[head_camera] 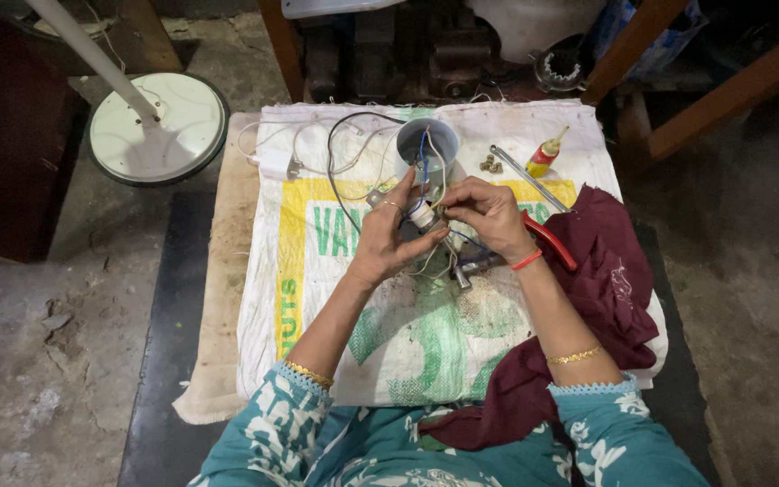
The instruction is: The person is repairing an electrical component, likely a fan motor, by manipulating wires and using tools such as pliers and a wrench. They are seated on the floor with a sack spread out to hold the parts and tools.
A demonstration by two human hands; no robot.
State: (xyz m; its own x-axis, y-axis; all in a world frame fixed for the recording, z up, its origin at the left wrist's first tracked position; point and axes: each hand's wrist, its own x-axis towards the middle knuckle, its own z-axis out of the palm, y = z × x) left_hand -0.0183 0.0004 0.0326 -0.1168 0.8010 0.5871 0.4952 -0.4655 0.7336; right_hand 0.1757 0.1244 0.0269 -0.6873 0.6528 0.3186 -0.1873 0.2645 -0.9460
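Pinching a small white cylindrical part (422, 215) with trailing thin wires, left hand (388, 236) and right hand (489, 213) fingers close narrowly.

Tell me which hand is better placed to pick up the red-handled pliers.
Right. The right hand works directly beside the red-handled pliers, while the left hand pinches the small white part farther away.

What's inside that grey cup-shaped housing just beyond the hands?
Blue and white wires run out of the grey housing toward the small white part gripped by the left hand and right hand. Its bottom is hidden in shadow.
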